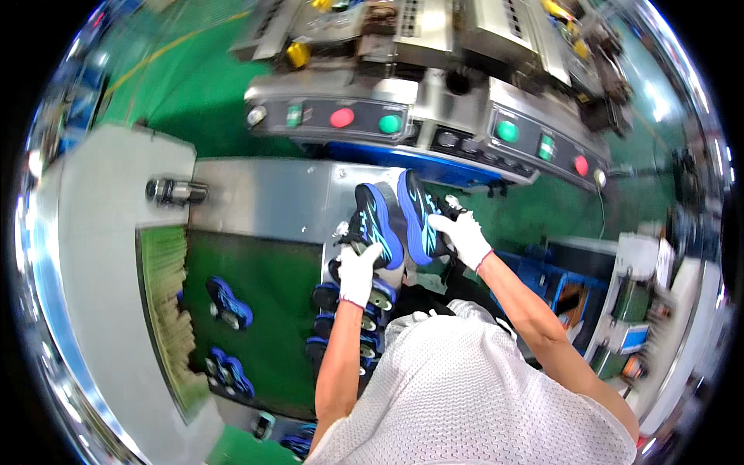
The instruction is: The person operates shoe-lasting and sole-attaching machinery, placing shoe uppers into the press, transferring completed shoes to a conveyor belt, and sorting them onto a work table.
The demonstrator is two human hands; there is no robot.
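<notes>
In the head view, two blue and black sports shoes are held up side by side over the edge of a grey metal bench (263, 198). The left shoe (377, 225) is gripped at its lower end by the left hand (358, 273), which wears a white knit glove; its fingers are curled and pressed together around the shoe. The right shoe (418, 217) is held from its right side by the right hand (465, 236), also gloved in white, with the fingers closed around the collar and sole; whether the thumb is inside the opening cannot be told. Both shoes are just in front of the machine's control panel (341, 118), where red and green round buttons are set in a dark strip. Below the hands, a column of similar shoes (341, 322) is stacked on lasts, and two more shoes (229, 302) lie on a green belt (275, 310) to the left. A slip is judged possible: each shoe is held by one hand only, and the smooth knit gloves could slide on the glossy upper, so a shoe might drop onto the stacked row. The shoes are also close together, so the soles could rub and scuff. The uppers appear shiny and synthetic with light blue streaks, the soles thick and rounded; the bench is brushed metal, the belt matte, and the white shirt (473, 387) an open mesh.
</notes>
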